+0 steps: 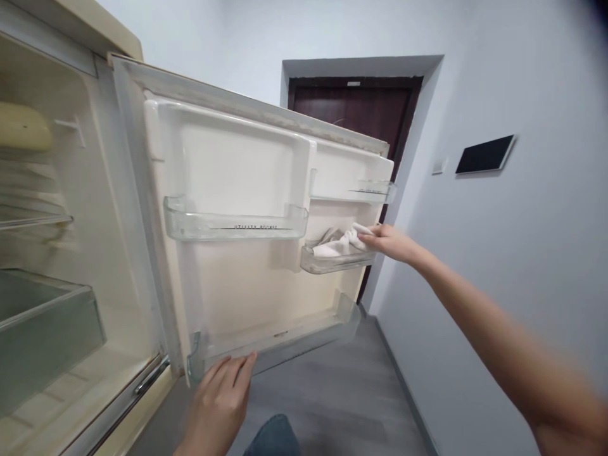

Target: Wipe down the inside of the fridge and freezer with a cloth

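A refrigerator door [237, 168] stands wide open, its inner side facing me. My right hand [389, 242] reaches to the small middle door bin [327, 265] and pinches a crumpled white cloth [349, 242]. That cloth lies in the bin, with a greyish fold behind it. Low on the door, my left hand [221, 396] is at the long clear bottom door bin [294, 348], its fingers bent over the front rim. The left thumb is hidden.
The fridge interior, at left, has a glass shelf [33, 218] and a greenish crisper drawer [52, 342]. More door bins, a wide one [237, 228] and a small upper one [351, 190], stick out. A dark door [356, 107] stands behind; a wall [532, 253] is at right.
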### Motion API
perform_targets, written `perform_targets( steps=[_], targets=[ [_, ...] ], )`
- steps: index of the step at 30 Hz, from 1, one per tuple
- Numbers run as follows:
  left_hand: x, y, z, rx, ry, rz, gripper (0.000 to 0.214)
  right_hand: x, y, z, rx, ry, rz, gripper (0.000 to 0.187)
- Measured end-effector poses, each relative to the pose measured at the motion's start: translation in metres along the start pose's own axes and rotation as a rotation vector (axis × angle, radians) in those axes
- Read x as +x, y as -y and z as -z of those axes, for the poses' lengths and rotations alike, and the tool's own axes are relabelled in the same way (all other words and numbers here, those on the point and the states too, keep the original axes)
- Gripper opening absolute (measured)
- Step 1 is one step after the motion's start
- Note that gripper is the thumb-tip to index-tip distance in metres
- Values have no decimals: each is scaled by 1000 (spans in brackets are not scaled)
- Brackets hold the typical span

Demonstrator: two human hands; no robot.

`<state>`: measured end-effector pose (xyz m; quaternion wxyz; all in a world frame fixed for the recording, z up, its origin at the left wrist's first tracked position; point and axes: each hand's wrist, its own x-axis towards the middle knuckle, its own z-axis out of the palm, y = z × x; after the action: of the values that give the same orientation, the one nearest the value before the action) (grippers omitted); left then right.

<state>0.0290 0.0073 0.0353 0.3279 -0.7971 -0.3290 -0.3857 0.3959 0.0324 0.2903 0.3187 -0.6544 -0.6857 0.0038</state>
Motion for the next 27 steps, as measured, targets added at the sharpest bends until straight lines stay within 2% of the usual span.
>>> perform_targets(
  steps=[2,5,8,10,12,13,14,15,17,18,20,24,27],
  targets=[
    [-1,0,0,-6,11,-6,38,0,-13,1,187,-191,-120,38],
    [-2,0,-1,-13,6,8,37,-3,-26,1,645,-570,-277,28],
    [-2,0,-3,2,-15,-3,37,-17,-25,0,926,-958,-212,18],
    [-1,0,-3,10,-14,-7,36,-32,-19,-4,872,-1252,-68,16],
    [-1,0,-3,15,-1,-8,36,-45,-15,-8,568,-1522,130,20],
    [0,-1,-3,16,1,-12,35,-50,-14,-11,333,-1582,268,22],
    [0,-1,-2,15,6,-15,34,-53,-15,-13,74,-1555,411,24],
    [1,-1,-2,13,9,-15,33,-52,-17,-15,-170,-1448,532,26],
    [2,-1,-1,10,9,-13,32,-43,-23,-16,-491,-1115,659,28],
    [2,-1,0,9,9,-14,32,-35,-27,-16,-575,-940,661,29],
    [2,-1,0,5,8,-17,33,-16,-32,-14,-666,-710,583,33],
    [2,0,-3,-11,8,2,34,17,-32,-7,-812,-518,486,37],
    [1,0,-5,-10,22,12,36,24,-21,-6,-896,-373,471,36]
  ],
)
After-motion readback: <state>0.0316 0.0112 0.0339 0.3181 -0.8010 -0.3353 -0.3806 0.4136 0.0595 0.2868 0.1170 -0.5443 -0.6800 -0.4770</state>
